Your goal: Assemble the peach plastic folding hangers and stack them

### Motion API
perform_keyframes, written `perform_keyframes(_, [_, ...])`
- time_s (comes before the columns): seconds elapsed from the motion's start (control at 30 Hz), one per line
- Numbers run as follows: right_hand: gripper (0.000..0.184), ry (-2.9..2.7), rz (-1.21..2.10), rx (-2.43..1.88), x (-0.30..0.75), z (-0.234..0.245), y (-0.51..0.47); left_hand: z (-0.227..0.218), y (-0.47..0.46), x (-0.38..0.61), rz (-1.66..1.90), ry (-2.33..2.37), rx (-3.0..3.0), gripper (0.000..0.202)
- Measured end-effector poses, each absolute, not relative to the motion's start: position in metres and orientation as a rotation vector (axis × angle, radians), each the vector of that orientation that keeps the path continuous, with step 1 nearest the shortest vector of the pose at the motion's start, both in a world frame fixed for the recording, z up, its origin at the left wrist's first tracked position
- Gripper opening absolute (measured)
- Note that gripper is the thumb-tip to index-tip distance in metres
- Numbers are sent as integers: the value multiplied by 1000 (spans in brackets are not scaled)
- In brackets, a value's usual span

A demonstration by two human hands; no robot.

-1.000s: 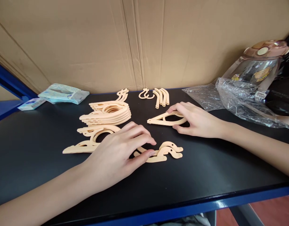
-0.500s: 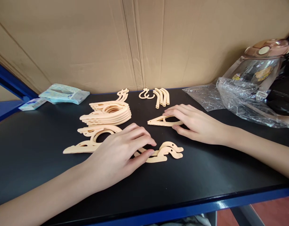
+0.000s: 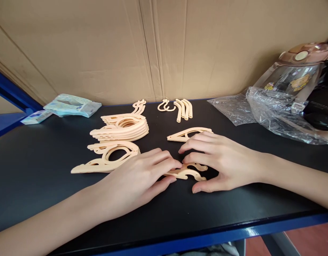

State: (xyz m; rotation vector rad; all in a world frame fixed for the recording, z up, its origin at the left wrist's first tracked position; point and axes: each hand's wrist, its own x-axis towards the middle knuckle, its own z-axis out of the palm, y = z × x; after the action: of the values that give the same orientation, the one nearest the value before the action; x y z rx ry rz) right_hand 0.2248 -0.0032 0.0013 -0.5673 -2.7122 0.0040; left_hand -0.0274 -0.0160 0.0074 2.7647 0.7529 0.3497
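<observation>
My left hand is closed around beige plastic hanger pieces, thumb and fingertips on either side. Their curved, holed ends stick out to the right, and the rest is hidden beneath my hand. Over those ends hovers my right hand, fingers curved and thumb spread apart. Just behind it lies a single wedge-shaped hanger arm with a round opening, partly covered by my fingers. Left of my left hand are more flat hanger arms. A neat stack of hanger arms sits farther back.
At the back of the black table lie curved beige strips, small hooks and more hook pieces. A tissue pack is at back left. Clear plastic wrap and a strapped bottle stand on the right.
My right hand has left the single hanger arm and come nearer, over the curved ends beside my left hand. Those pieces have shifted slightly under my left hand.
</observation>
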Motion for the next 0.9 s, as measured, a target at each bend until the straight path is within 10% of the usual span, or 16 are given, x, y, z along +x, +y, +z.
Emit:
perform_keyframes(0.63, [46, -2559, -104, -514, 226, 2, -4, 12, -18, -28, 608, 1007, 2748, 27])
perform_keyframes(0.9, [19, -2501, -383, -513, 223, 8, -7, 14, -17, -28, 607, 1094, 2607, 18])
